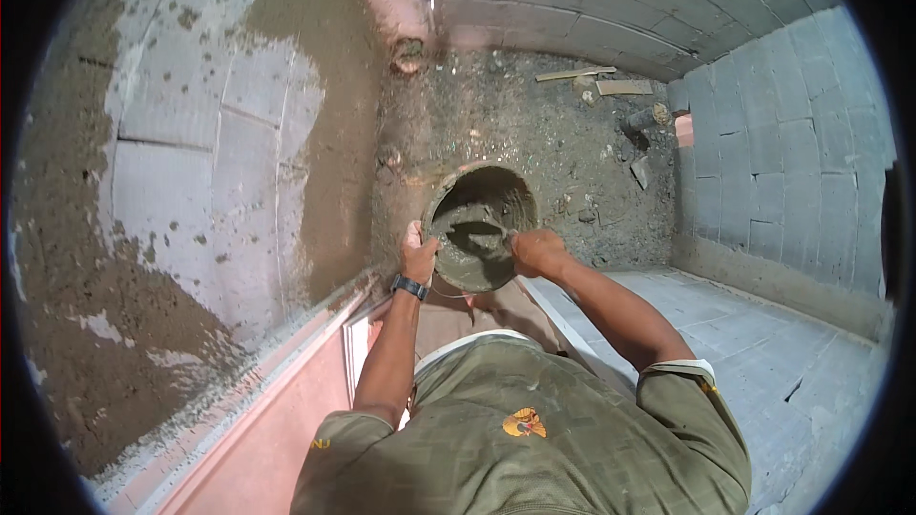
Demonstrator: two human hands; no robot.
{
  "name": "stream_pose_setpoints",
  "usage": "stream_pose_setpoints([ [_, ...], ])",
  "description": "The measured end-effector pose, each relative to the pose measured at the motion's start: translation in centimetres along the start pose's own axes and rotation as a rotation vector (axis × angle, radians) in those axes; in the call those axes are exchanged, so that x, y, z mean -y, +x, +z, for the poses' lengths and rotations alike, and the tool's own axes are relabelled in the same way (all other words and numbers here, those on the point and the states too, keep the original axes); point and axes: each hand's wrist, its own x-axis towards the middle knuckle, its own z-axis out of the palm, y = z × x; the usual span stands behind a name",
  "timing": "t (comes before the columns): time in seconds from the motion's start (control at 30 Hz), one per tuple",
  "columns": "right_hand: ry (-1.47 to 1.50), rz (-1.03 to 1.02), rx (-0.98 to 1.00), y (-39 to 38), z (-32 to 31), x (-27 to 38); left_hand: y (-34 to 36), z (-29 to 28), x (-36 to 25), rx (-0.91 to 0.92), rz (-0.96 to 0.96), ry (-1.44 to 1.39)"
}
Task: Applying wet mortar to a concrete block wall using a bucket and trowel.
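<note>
My left hand (418, 250), wearing a dark wristwatch (410, 286), grips the left rim of a round, mortar-coated bucket (487, 170) held in front of my body. My right hand (536, 253) is closed around a trowel handle at the bucket's right side. The trowel's blade (477, 232) lies down inside the bucket among wet grey mortar (458, 262), which also coats the inner wall.
The left wall (339, 133) is partly covered in wet plaster over grey blocks (167, 86). Block walls (782, 153) enclose the right and back. The rubble floor (601, 191) holds boards (622, 88) and pipe ends (408, 52). A pink ledge (248, 429) runs at lower left.
</note>
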Motion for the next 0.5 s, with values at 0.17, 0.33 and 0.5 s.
stream_pose_setpoints([
  [0.17,-0.148,-0.079,-0.395,4.2,3.4,0.4,-1.2,-2.1,4.2,-0.014,-0.071,0.116],
  [0.33,-0.143,-0.111,-0.482,7.3,4.5,-0.2,-3.3,-2.9,5.2,-0.030,-0.006,0.368],
  [0.5,0.261,0.120,-0.284,7.4,8.1,-1.4,-4.9,-2.7,5.6,-0.126,-0.062,0.486],
])
